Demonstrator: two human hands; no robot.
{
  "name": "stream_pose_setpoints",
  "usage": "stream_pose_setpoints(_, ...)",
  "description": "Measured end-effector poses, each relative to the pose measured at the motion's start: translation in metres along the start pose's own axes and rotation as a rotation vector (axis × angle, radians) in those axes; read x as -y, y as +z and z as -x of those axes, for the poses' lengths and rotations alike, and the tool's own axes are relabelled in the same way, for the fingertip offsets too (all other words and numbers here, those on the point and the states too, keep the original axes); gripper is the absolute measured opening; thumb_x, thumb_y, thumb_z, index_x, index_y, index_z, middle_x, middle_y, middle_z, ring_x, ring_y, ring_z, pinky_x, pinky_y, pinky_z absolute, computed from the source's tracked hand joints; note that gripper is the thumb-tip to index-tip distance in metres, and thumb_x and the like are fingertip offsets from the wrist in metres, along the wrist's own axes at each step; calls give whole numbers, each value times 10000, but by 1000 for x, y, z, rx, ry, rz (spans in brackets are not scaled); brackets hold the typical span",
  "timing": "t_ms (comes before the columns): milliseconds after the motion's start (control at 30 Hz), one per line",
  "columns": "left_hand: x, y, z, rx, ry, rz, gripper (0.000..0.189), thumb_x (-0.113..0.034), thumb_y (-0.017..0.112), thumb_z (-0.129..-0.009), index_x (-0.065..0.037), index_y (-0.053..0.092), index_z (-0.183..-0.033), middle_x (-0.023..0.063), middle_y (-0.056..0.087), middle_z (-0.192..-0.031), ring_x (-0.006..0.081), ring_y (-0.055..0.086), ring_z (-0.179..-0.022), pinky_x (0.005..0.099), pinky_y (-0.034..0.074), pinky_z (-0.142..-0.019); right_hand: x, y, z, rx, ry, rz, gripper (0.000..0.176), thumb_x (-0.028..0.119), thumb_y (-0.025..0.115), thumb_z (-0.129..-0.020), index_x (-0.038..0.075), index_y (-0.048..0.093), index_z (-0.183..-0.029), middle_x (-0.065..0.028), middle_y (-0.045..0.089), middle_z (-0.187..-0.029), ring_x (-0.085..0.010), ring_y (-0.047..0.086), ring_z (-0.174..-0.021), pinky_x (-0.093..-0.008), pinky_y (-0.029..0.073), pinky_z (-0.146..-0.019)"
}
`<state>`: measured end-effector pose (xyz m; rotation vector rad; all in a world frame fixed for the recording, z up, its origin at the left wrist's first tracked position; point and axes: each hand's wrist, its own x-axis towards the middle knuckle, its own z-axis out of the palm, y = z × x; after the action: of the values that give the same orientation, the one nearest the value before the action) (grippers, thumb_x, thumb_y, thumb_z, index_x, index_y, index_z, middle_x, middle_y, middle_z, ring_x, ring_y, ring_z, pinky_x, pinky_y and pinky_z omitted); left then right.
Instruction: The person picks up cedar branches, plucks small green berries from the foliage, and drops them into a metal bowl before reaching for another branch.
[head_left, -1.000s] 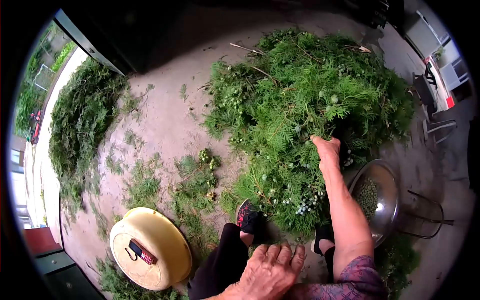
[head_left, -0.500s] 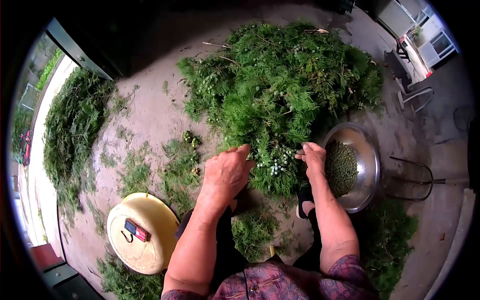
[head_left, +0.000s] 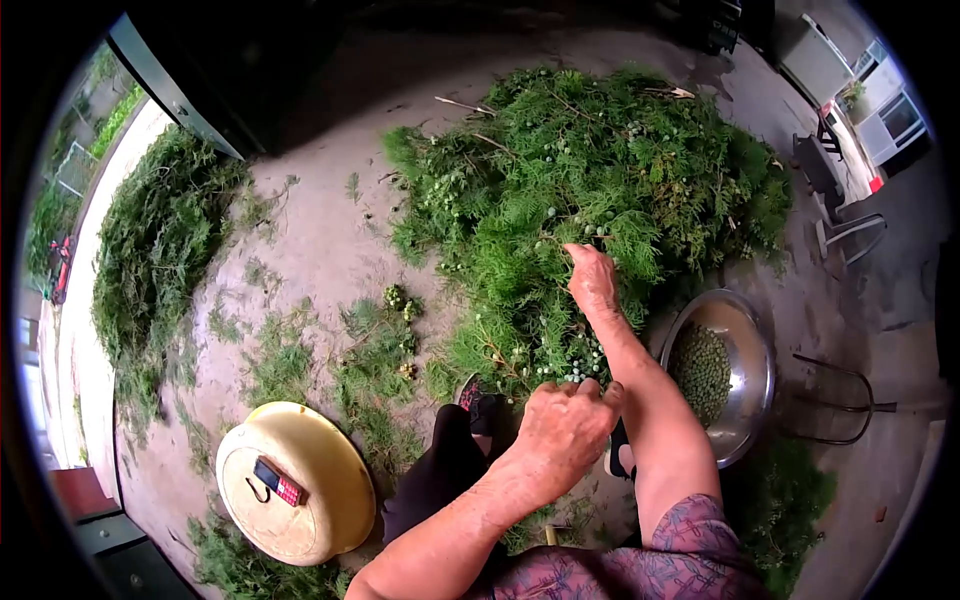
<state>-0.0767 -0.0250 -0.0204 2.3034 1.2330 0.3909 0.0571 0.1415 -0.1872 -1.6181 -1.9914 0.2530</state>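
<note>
My left hand (head_left: 568, 430) is closed in front of my body, its back toward me; whatever its curled fingers hold is hidden. Just beyond the knuckles lies a cluster of pale blue-green berry-like cones (head_left: 575, 357) on green foliage. Farther forward, my right hand (head_left: 595, 282) reaches into a big heap of evergreen branches (head_left: 530, 180). Its fingers close at a leafy branch in the heap, partly hidden by the hand. Right of my right forearm stands a steel bowl (head_left: 748, 395), with many small green cones (head_left: 703, 375) inside.
A yellowish upturned basin (head_left: 335, 480) sits at left with a red phone (head_left: 278, 482) and a dark hook-shaped object on top. More cut branches (head_left: 165, 250) lie by the doorway. Loose sprigs (head_left: 375, 375) litter the floor. A metal frame (head_left: 850, 400) is right of the bowl.
My right hand has moved forward and left, from beside the cone cluster into the heap. My left hand has come back toward my body and to the right. The view has shifted slightly.
</note>
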Motion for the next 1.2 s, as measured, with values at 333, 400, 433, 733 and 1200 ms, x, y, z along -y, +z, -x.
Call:
stream_pose_setpoints(333,16,-19,-3,54,0,-39,390,-58,537,-705,-36,528,-1095,100,562,-749,254,611,-689,352,482,-644,-14,34,-22,360,99,271,238,48,483,-795,23,600,-1001,-148,558,-1044,-316,612,-818,-408,478,-703)
stream_pose_setpoints(400,16,-16,-2,48,-5,-39,337,-65,537,-715,-43,538,-1051,98,567,-742,261,611,-682,350,482,-643,-13,15,-4,176,126,104,173,49,538,-779,18,627,-924,-152,538,-986,-310,604,-755,-368,477,-645)
stream_pose_setpoints(433,16,-16,-1,47,-12,-52,246,-77,538,-728,-52,541,-973,95,570,-731,264,612,-677,351,482,-634,0,-7,4,80,92,93,156,47,554,-773,13,631,-905,-153,539,-967,-307,601,-741,-357,475,-635)
stream_pose_setpoints(733,5,2,15,-14,-50,54,194,-208,583,-784,-106,585,-949,135,617,-829,310,602,-724,404,481,-617,49,-150,84,-502,444,-1051,165,-35,562,-817,-62,592,-977,-69,574,-925,-150,585,-736,-278,519,-683)
stream_pose_setpoints(1200,-113,5,101,-21,-258,1845,409,-330,615,-822,20,568,-1028,114,607,-983,227,565,-943,375,423,-877,178,-251,277,-418,244,-1399,145,-116,568,-759,-7,601,-849,-109,534,-1134,-197,526,-1027,-344,451,-886)
